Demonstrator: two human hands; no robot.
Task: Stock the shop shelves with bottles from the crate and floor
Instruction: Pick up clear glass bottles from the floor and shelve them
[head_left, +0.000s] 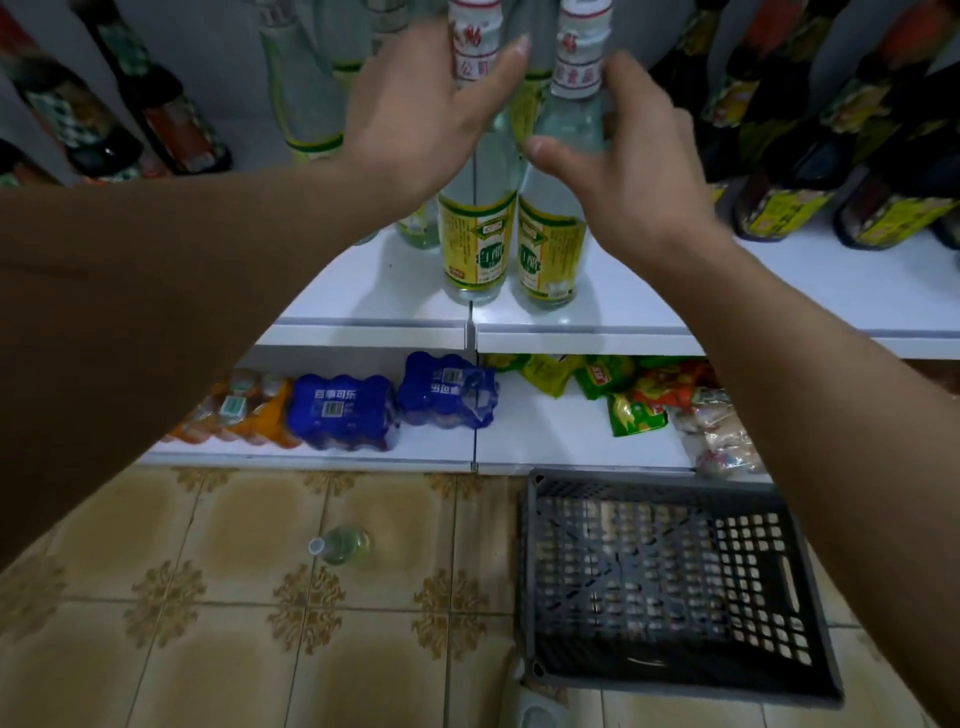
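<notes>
Two clear glass bottles with yellow labels stand side by side at the front of the white upper shelf: the left bottle and the right bottle. My left hand rests flat against the left bottle's neck with its fingers straight. My right hand is blurred and cups loosely around the right bottle's shoulder, thumb in front and fingers behind. One more clear bottle stands on the tiled floor. The grey plastic crate on the floor at the right holds no bottles.
More clear bottles stand behind the two. Dark bottles fill the shelf's left, and dark bottles with yellow labels its right. The lower shelf holds blue drink packs, an orange drink pack and snack packets.
</notes>
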